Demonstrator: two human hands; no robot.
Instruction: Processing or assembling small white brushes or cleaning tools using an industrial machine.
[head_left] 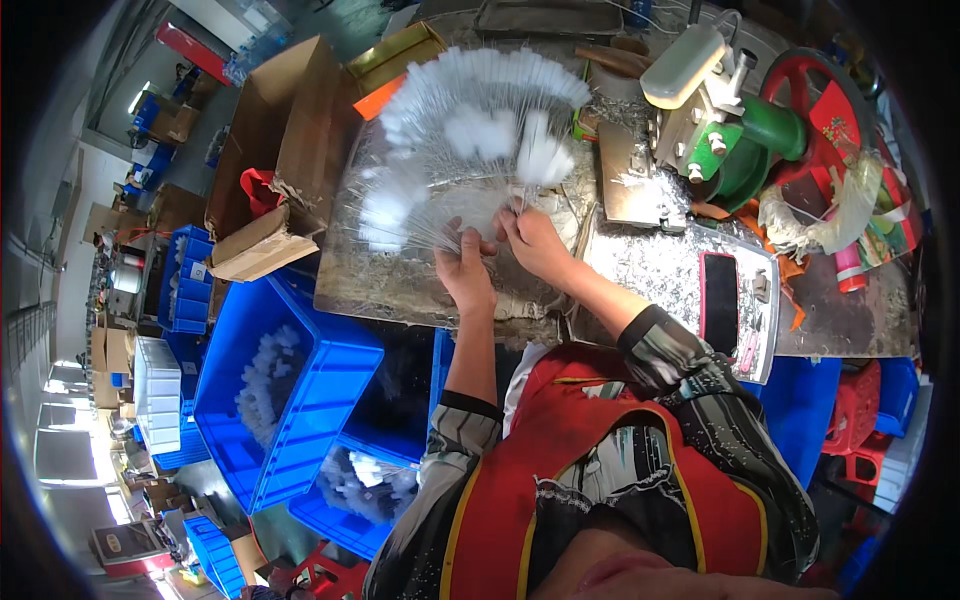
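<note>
A wide fan of thin wire-stemmed brushes with white fluffy tufts lies on the worn work table, tufts pointing away from me. My left hand is closed around the lower ends of a bunch of stems, and the tufts at its left are blurred. Right beside it, my right hand pinches thin stems between thumb and fingers. One white tuft stands above the right hand, apart from the rest. Where single stems run between my fingers is too fine to make out.
A green hand-wheel machine under a lamp stands at the right, by a metal plate. At the left are an open cardboard box and blue bins holding white-tufted brushes. A black-and-red pad lies near my right arm.
</note>
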